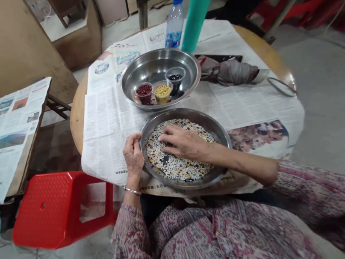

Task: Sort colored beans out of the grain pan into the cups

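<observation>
A shallow steel basin lies at the table's near edge, holding a layer of mixed white, yellow, dark red and black grains and beans. My left hand is curled around its left rim. Above the mix, my right hand reaches in from the right, fingers bent and spread apart, the tips at the beans; I see nothing held in them. Just beyond stands a larger steel basin with three clear plastic cups: one of dark red beans, one of yellow beans, one of black beans.
Newspaper covers the round table. Behind the basins stand a blue-capped bottle and a tall green bottle. A bundled grey cloth lies at right. On the left are a red stool and a newspaper-covered table.
</observation>
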Demonstrator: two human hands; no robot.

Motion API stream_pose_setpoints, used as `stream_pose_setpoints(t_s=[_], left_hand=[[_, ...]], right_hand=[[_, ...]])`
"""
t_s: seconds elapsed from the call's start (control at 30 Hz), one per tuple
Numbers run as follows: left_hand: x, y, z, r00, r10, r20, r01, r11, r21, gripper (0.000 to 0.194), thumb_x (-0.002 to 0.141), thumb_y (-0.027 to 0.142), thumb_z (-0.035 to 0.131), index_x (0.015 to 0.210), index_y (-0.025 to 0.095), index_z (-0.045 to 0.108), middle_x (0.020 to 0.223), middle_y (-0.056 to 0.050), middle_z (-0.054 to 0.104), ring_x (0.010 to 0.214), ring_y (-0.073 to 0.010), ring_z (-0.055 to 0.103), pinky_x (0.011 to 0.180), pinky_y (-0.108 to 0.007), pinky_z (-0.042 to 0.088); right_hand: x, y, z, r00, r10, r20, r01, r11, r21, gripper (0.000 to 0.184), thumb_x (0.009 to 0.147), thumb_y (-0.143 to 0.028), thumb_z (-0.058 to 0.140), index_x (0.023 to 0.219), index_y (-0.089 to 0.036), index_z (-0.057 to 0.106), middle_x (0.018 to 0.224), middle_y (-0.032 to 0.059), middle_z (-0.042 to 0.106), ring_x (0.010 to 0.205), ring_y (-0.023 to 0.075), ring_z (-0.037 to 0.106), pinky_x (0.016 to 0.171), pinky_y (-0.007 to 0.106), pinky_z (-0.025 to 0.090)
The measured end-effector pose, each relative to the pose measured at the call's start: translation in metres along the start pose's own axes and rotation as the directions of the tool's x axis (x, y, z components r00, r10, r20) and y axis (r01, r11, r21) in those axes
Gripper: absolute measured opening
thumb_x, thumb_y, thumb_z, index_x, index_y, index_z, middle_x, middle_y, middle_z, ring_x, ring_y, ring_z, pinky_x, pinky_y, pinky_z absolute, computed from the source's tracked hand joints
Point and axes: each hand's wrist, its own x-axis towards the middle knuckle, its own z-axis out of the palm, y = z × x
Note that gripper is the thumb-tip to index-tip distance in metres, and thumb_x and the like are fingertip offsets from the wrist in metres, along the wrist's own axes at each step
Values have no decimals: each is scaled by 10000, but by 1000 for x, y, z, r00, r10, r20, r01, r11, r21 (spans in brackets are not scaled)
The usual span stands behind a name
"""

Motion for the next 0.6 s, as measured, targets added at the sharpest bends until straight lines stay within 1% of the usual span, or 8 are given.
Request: stream_pose_setpoints(t_s=[0.07, 0.17, 0.27, 0.37, 0.4, 0.47, 0.53, 0.6], left_hand=[[0, 0, 0, 1000, 1, 0, -1, 1000, 13, 227, 993, 209, 452, 964, 219, 677, 1006, -38, 722, 981, -192, 654, 944, -326, 508], [0, 0, -1, 1000, -1, 4, 0, 1000, 20, 228, 996, 211, 449, 972, 224, 676, 1014, -36, 722, 983, -192, 654, 948, -334, 510], [0, 1, -1, 1000, 4, 9, -4, 1000, 18, 230, 997, 213, 450, 966, 229, 677, 1013, -34, 723, 986, -190, 657, 951, -333, 511], [0, 2, -1, 1000, 17, 6, -17, 1000, 15, 226, 989, 201, 456, 959, 226, 679, 1012, -34, 725, 985, -187, 660, 949, -325, 511], [0, 2, -1, 1000, 18, 3, -18, 1000, 13, 224, 986, 198, 457, 960, 224, 678, 1010, -35, 725, 983, -187, 660, 946, -325, 511], [0, 2, -1, 1000, 12, 1, -12, 1000, 11, 222, 982, 198, 457, 962, 222, 677, 1001, -33, 724, 976, -186, 660, 940, -323, 512], [0, 1, -1, 1000, 1, 1, -1, 1000, 12, 222, 981, 199, 456, 961, 220, 676, 991, -31, 722, 970, -185, 659, 935, -319, 512], [0, 1, -1, 1000, -8, -2, 8, 1000, 15, 219, 979, 198, 457, 956, 216, 674, 988, -30, 722, 967, -184, 657, 929, -311, 509]], right_hand=[[-3, -9, -2, 989, -99, 114, 90, 993, 80, 183, 961, -184, 474, 958, -180, 656, 984, 97, 624, 879, 199, 565, 742, 319, 445], [-18, -18, -10, 963, -159, 217, 128, 980, 149, 190, 924, -115, 472, 861, -183, 638, 890, 63, 615, 730, 154, 530, 672, 299, 399], [-37, -26, -19, 939, -218, 266, 161, 962, 218, 166, 898, -105, 512, 880, -196, 649, 920, 55, 632, 749, 153, 554, 672, 293, 401], [-49, -31, -18, 912, -287, 293, 206, 938, 280, 193, 937, -127, 506, 965, -219, 673, 958, 46, 653, 823, 159, 593, 721, 291, 434], [-49, -29, -15, 915, -285, 284, 211, 941, 266, 204, 951, -137, 497, 988, -222, 679, 960, 49, 658, 836, 164, 599, 727, 293, 442], [-46, -19, -10, 949, -221, 225, 183, 967, 180, 224, 960, -152, 485, 1018, -217, 691, 966, 68, 665, 841, 181, 605, 718, 304, 454], [-38, -2, -7, 989, -106, 106, 98, 992, 78, 254, 962, -164, 468, 1062, -212, 697, 1014, 95, 670, 873, 205, 612, 738, 326, 476], [-30, 17, -8, 1000, -8, -6, 8, 1000, 20, 270, 972, -192, 452, 1071, -210, 702, 1056, 111, 674, 948, 232, 616, 815, 363, 499]])
